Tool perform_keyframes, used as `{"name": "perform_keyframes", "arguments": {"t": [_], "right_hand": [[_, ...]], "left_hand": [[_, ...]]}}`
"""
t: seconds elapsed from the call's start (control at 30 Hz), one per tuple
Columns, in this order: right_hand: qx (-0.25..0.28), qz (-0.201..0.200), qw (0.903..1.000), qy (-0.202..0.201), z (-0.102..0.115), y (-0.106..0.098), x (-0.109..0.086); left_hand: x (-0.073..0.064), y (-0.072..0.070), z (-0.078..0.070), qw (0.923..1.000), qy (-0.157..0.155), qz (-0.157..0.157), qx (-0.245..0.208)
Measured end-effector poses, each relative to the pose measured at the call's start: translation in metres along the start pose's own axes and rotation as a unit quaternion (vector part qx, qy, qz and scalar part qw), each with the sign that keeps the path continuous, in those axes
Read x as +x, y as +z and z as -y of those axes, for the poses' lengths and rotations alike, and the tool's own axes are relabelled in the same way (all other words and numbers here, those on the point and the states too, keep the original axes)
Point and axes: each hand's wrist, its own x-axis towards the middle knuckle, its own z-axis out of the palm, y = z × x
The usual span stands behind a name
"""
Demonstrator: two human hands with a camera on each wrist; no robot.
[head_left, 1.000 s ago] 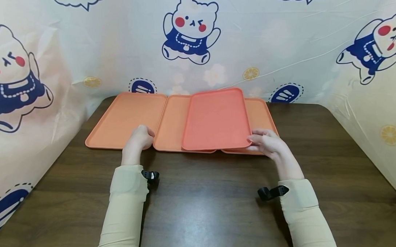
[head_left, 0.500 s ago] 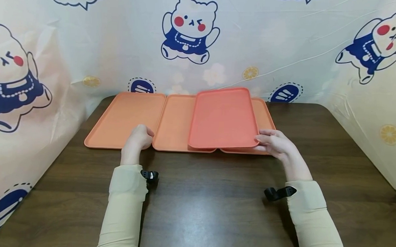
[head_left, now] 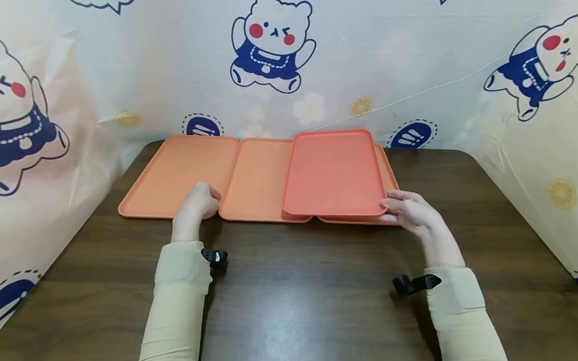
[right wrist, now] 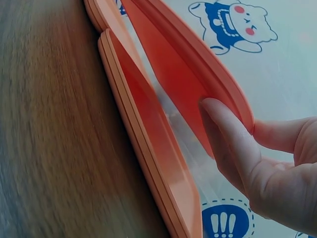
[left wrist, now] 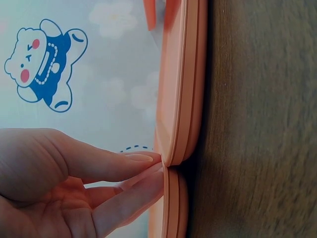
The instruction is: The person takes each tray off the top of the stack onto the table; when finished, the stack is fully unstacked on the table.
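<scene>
Three orange trays lie side by side on the table: a left tray (head_left: 170, 171), a middle tray (head_left: 257, 179) and a right tray (head_left: 386, 170). In the left wrist view, my left hand (head_left: 195, 206) pinches at the near corner where the left and middle rims meet. My right hand (head_left: 414, 214) holds a coral-red tray (head_left: 334, 171) by its near right corner, thumb on top and fingers beneath. It is tilted above the middle and right trays and hides much of both. The right wrist view shows a gap under this raised tray (right wrist: 183, 74).
A dark wooden table (head_left: 285, 297) stretches in front of the trays. Behind rises a pale curtain (head_left: 351, 50) printed with bears. Each sleeve carries a black wrist mount, one at the left wrist (head_left: 214, 257), another at the right wrist (head_left: 416, 284).
My right hand has moved to the right with the coral-red tray, uncovering more of the middle tray and covering more of the right one. My left hand keeps its place at the rims.
</scene>
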Motion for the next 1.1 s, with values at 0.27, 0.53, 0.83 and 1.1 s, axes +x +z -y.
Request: {"name": "perform_keyframes", "arguments": {"t": [0.27, 0.53, 0.83, 1.1], "right_hand": [[0.013, -0.002, 0.9999, 0.004, -0.002, -0.011, -0.004], [0.045, 0.022, 0.9987, -0.009, -0.003, -0.025, -0.011], [0.057, 0.019, 0.9981, -0.015, -0.005, -0.041, -0.018], [0.066, 0.022, 0.9975, -0.013, -0.007, -0.050, -0.026]], "left_hand": [[0.001, -0.001, 0.001, 1.0000, 0.002, 0.001, 0.004], [0.002, 0.000, 0.002, 0.9999, 0.008, -0.002, 0.011], [-0.001, -0.003, 0.000, 0.9999, 0.008, -0.007, 0.009], [-0.001, -0.002, 0.000, 0.9999, 0.007, -0.001, 0.011]]}}
